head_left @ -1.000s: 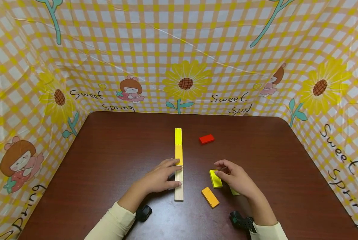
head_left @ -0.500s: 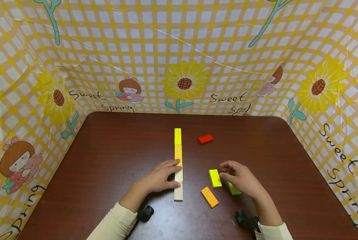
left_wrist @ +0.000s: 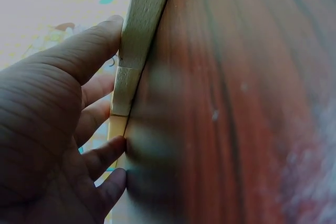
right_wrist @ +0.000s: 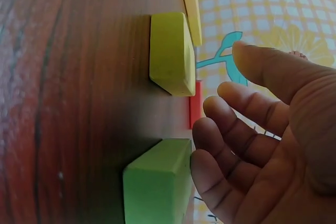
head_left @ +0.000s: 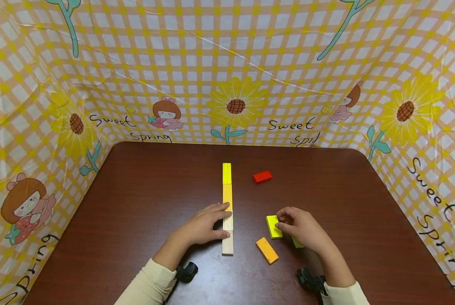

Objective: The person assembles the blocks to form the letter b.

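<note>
A straight row of blocks runs away from me: a plain wooden block [head_left: 227, 246] nearest, another plain wooden block [head_left: 228, 223], an orange-yellow block [head_left: 227, 192] and a yellow block [head_left: 226, 173] at the far end. My left hand [head_left: 200, 225] rests along the row's left side, its spread fingertips and thumb touching the blocks. Over on the right, my right hand [head_left: 303, 227] hovers with loosely bent fingers and holds nothing. Beneath and beside it lie a loose yellow block [head_left: 272, 230] and a green block [right_wrist: 152, 190], the green one partly hidden in the head view.
An orange block [head_left: 267, 250] lies between the row and my right hand, toward me. Farther back, a red block [head_left: 262, 177] sits right of the row. The dark brown table [head_left: 155, 169] is bounded by a checked cloth [head_left: 197, 55] at the back and sides.
My right hand drew slightly to the right, off the loose yellow block, then came back left toward it. My left hand stays on the row, and the blocks keep their places.
</note>
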`<state>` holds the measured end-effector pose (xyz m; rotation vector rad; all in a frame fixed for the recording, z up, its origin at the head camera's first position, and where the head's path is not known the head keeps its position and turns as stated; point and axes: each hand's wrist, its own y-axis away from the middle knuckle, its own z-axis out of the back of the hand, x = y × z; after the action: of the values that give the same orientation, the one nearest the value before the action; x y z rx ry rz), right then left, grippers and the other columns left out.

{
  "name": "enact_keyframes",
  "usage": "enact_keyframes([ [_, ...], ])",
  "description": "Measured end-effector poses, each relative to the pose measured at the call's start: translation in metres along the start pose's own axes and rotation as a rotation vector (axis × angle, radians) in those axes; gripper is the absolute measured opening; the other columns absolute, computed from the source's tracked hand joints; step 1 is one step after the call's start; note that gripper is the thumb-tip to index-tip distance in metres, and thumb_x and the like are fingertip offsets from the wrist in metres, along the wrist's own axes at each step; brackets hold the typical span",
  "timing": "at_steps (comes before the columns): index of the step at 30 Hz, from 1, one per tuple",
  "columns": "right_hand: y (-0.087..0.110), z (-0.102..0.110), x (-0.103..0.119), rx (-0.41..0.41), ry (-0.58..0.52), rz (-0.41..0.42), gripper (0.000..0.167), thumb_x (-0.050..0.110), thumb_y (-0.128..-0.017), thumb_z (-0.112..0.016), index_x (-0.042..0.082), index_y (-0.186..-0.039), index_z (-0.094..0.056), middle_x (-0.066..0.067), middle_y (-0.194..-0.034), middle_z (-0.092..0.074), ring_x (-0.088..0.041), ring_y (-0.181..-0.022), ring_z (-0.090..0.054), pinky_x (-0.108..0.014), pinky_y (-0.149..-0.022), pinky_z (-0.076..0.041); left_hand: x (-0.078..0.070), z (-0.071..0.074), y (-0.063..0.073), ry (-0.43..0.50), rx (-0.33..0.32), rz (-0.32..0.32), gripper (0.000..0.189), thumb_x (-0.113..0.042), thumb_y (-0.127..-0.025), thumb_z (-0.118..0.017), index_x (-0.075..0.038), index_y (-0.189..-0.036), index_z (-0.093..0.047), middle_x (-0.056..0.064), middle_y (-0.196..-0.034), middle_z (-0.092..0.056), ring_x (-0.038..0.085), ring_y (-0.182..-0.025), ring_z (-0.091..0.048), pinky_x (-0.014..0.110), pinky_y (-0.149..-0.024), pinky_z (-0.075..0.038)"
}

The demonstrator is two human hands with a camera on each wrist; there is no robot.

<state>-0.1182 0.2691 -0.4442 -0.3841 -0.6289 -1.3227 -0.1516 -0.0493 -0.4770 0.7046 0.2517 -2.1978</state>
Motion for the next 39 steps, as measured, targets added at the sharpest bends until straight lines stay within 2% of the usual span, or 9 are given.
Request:
enact_keyframes([
  [7,-0.005,-0.006,0.000,-0.003,0.037,-0.044,0.022,0.012,-0.086,-0.077,0.007,-0.105,-0.068,-0.001,-0.086,-0.057,-0.018,-0.078,-0.052,-0.031,-0.067,-0.045,0.000,0.000,0.001,0.020,-0.007,0.004,0.061,-0.040,-0.092,-0.070,-0.016,-0.145,-0.053,0.001,-0.159,-0.034,0.031,-0.146,-0.029,0.050,-0.116,-0.026],
  [15,-0.007,-0.013,0.002,-0.009,0.083,-0.044,0.029,0.014,-0.084,-0.079,0.003,-0.108,-0.068,-0.005,-0.095,-0.062,-0.020,-0.083,-0.055,-0.038,-0.073,-0.049,-0.001,0.000,0.001,0.024,-0.023,-0.010,0.060,-0.038,-0.091,-0.072,-0.014,-0.144,-0.055,0.003,-0.158,-0.037,0.032,-0.145,-0.031,0.051,-0.115,-0.027],
  [20,-0.009,-0.017,0.003,-0.017,0.120,-0.030,0.035,0.017,-0.083,-0.081,0.001,-0.110,-0.067,-0.007,-0.099,-0.066,-0.019,-0.083,-0.058,-0.037,-0.072,-0.050,-0.001,0.000,0.001,0.024,-0.019,-0.012,0.060,-0.038,-0.092,-0.071,-0.014,-0.144,-0.054,0.003,-0.158,-0.036,0.032,-0.145,-0.030,0.052,-0.115,-0.027],
  [30,-0.012,-0.017,0.005,-0.017,0.149,0.060,0.029,0.008,-0.084,-0.078,0.001,-0.110,-0.068,-0.006,-0.098,-0.065,-0.018,-0.082,-0.058,-0.038,-0.073,-0.050,0.002,-0.001,0.001,0.022,-0.020,-0.014,0.061,-0.040,-0.092,-0.071,-0.015,-0.145,-0.053,0.002,-0.158,-0.035,0.031,-0.145,-0.030,0.053,-0.114,-0.028],
  [39,-0.018,-0.015,0.007,0.004,0.152,0.038,0.026,0.008,-0.085,-0.077,0.001,-0.109,-0.069,-0.006,-0.098,-0.066,-0.018,-0.080,-0.055,-0.036,-0.072,-0.049,0.003,-0.001,0.001,0.018,-0.021,-0.018,0.061,-0.041,-0.092,-0.070,-0.016,-0.145,-0.053,0.002,-0.159,-0.035,0.031,-0.145,-0.029,0.054,-0.113,-0.029],
])
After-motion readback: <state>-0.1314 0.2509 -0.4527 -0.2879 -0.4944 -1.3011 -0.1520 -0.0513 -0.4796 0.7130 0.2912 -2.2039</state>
